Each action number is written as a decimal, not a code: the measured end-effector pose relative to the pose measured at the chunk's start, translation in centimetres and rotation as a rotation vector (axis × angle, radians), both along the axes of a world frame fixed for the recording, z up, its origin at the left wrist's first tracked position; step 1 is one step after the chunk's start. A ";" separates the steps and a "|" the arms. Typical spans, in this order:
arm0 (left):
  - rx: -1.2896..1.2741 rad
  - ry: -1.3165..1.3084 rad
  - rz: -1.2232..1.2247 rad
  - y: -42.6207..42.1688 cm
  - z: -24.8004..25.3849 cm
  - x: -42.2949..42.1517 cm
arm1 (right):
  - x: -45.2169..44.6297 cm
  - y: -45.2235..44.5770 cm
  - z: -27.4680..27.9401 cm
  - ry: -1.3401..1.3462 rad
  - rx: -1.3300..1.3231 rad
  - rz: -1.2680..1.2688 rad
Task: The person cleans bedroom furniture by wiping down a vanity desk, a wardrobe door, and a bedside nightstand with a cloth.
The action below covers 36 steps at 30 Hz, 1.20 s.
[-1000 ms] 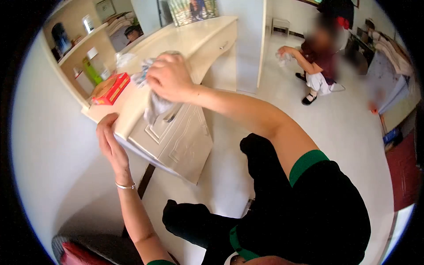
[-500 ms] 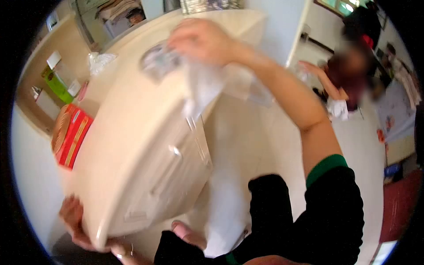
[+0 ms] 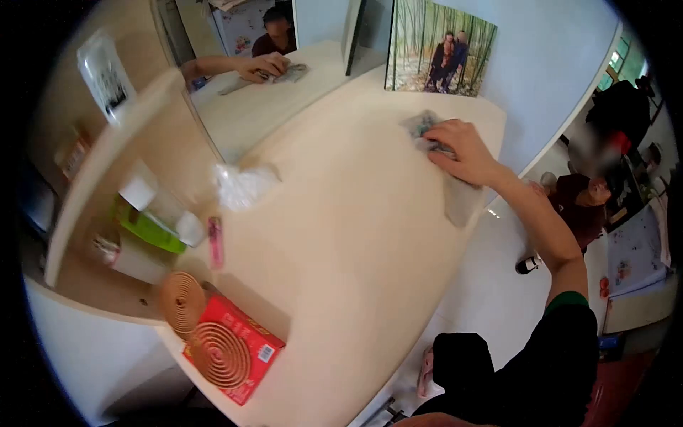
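My right hand (image 3: 466, 153) presses a crumpled grey cloth (image 3: 459, 203) onto the cream dressing table (image 3: 341, 220), near its far right corner. The fingers are curled over the cloth; part of it pokes out ahead of the fingertips, and a pale flap hangs at the table's edge below the palm. Just behind the hand stands a photo print (image 3: 445, 50) of two people among bamboo, leaning on the wall. My left hand is out of view.
A mirror (image 3: 263, 99) rises at the back. Left on the table are a crumpled clear plastic bag (image 3: 245, 186), a pink object (image 3: 215, 242), a green bottle (image 3: 151, 226) and a red box (image 3: 249, 338) with mosquito coils (image 3: 220, 354). Another person (image 3: 580, 206) is at the right.
My right hand and the cloth now rest at the table's far right, by the photo. My left hand, earlier at the near table corner, has left the view. The camera view has turned.
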<state>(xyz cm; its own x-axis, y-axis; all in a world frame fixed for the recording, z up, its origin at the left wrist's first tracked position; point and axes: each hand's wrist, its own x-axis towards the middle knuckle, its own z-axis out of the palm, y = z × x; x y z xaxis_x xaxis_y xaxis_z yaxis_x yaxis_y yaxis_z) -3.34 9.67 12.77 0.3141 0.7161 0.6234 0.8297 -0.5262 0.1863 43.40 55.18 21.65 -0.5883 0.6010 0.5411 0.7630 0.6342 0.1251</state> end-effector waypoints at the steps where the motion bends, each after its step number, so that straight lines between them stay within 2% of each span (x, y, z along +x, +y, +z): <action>1: -0.010 -0.083 0.129 0.5 1.6 2.3 | -1.3 1.4 0.5 -0.010 -0.151 0.038; 2: -0.023 -0.165 0.258 1.0 2.9 4.2 | -2.7 3.0 0.7 -0.021 -0.305 0.076; 4: -0.079 -0.195 0.343 0.7 3.9 5.6 | -7.0 6.7 -0.5 -0.041 -0.245 -0.158; 6: 0.029 -0.384 0.356 0.9 4.7 7.8 | -12.6 8.6 -0.3 -0.042 -0.287 -0.359; 7: -0.158 -0.311 0.430 0.4 6.4 8.5 | -14.9 8.7 -0.7 -0.017 -0.292 -0.293; 8: -0.202 -0.271 0.423 1.2 8.2 8.8 | -16.8 8.3 -1.3 0.008 -0.293 -0.234; 10: -0.510 -0.280 0.428 1.9 10.5 10.1 | -19.8 6.0 -1.6 0.053 -0.243 -0.093; 11: -0.530 -0.298 0.420 3.4 11.2 11.3 | -19.8 5.4 -1.3 0.099 -0.260 -0.028; 13: -0.543 -0.317 0.359 9.0 12.7 15.0 | -16.7 3.6 -1.5 0.161 -0.285 -0.008; 15: -0.529 -0.300 0.253 15.3 12.8 18.4 | -13.6 1.2 -1.7 0.201 -0.246 0.239; 16: -0.524 -0.281 0.189 18.2 12.1 19.8 | -11.1 0.7 -0.6 0.211 -0.256 0.219; 18: -0.517 -0.129 0.146 24.1 12.2 22.4 | -5.1 -0.9 1.3 0.187 -0.473 0.108; 20: -0.447 0.061 0.175 28.2 10.4 23.5 | 1.9 1.4 -0.5 0.258 -0.334 -0.058; 22: -0.440 0.119 0.234 29.4 9.8 24.0 | 9.3 3.5 0.3 0.150 -0.302 -0.323; 24: -0.438 0.175 0.291 30.2 9.3 24.4 | 16.3 6.2 0.7 0.047 -0.397 -0.480; 26: -0.449 0.183 0.340 30.1 9.1 24.2 | 20.0 8.7 0.4 -0.032 -0.323 -0.661; 30: -0.461 0.205 0.351 30.2 9.3 24.4 | 22.1 12.2 -1.2 0.057 -0.257 -0.681; 32: -0.476 0.219 0.339 30.0 9.3 24.4 | 20.0 12.8 -2.9 0.131 -0.281 -0.884; 33: -0.473 0.222 0.331 30.2 9.4 24.3 | 18.7 12.2 -2.4 0.143 -0.295 -0.893; 35: -0.473 0.233 0.322 30.4 9.7 24.4 | 15.4 9.7 -1.2 0.122 -0.503 -0.742; 36: -0.474 0.219 0.324 30.4 9.5 24.4 | 13.2 7.5 -1.2 0.213 -0.464 -0.623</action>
<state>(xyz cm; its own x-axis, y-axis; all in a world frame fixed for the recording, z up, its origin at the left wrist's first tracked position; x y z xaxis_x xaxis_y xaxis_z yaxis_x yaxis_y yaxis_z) 21.06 40.07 22.32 0.1184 0.9801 0.1591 0.9791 -0.1420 0.1457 56.57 62.67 20.46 0.0168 0.9757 0.2187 0.9713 0.0360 -0.2352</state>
